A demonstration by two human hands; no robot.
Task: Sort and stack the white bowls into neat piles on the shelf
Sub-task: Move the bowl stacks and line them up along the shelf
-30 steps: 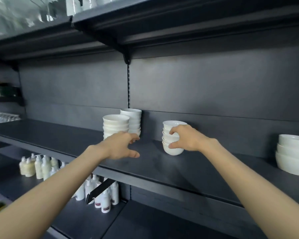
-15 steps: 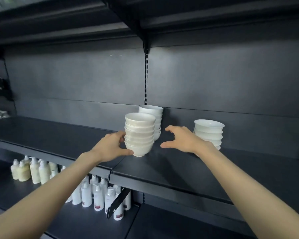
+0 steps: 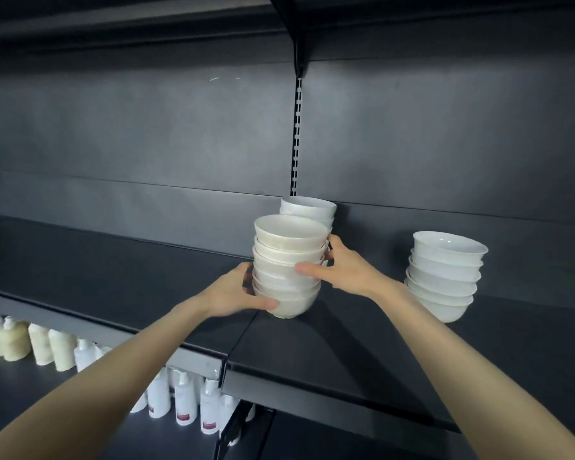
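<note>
Both hands clasp the front bowl stack on the dark shelf — left hand curled low, right hand higher — another stack standing well apart to its right.

The right hand is now closing around the front pile of bowls, its thumb lying across the front; a second ago it was holding the pile at the right. The left hand is now gripping the lowest bowl of the front pile, no longer only reaching toward it.
</note>
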